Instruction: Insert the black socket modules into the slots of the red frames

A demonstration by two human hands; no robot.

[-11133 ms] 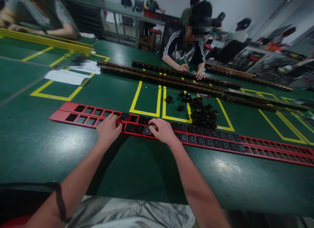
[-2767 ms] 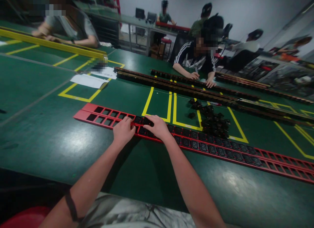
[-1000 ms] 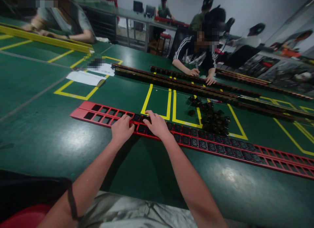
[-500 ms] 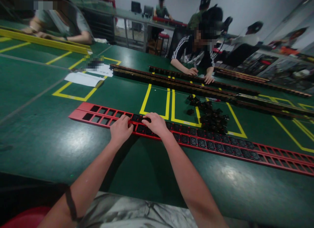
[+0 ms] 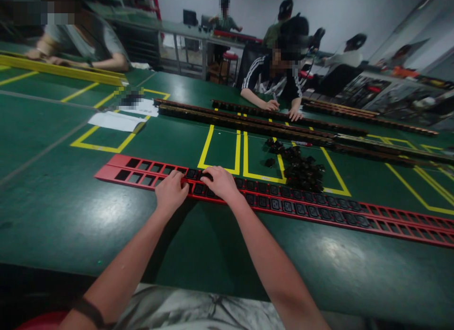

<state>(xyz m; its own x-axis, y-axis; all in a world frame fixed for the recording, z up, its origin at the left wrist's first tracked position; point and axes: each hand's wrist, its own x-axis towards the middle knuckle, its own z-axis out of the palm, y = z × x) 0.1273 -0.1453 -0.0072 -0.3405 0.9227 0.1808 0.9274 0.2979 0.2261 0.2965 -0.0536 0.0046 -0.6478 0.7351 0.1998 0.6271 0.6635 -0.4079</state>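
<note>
A long red panel (image 5: 115, 164) lies slantwise across the green table, with two rows of square openings. Black power sockets (image 5: 275, 204) fill its middle stretch, while openings at both ends show through. My left hand (image 5: 172, 192) rests over the near row, its fingers bent and pressed together beside the first sockets; whatever lies under the fingertips is hidden. Just to the right, my right hand (image 5: 220, 182) reaches over the panel, thumb and fingers closed about a black socket (image 5: 205, 175) in the far row. That socket is mostly covered by the fingers.
Behind the panel lies a pile of loose black sockets (image 5: 304, 171). Long dark strips (image 5: 248, 122) stretch across the table beyond yellow tape outlines. Papers (image 5: 115, 121) lie at left, near a yellow rail (image 5: 71, 72). A co-worker (image 5: 271, 79) sits opposite; another person (image 5: 83, 41) is at far left.
The view has shifted slightly, so the scene sits a little further left and the background lower. Both hands keep nearly the same place on the panel.
</note>
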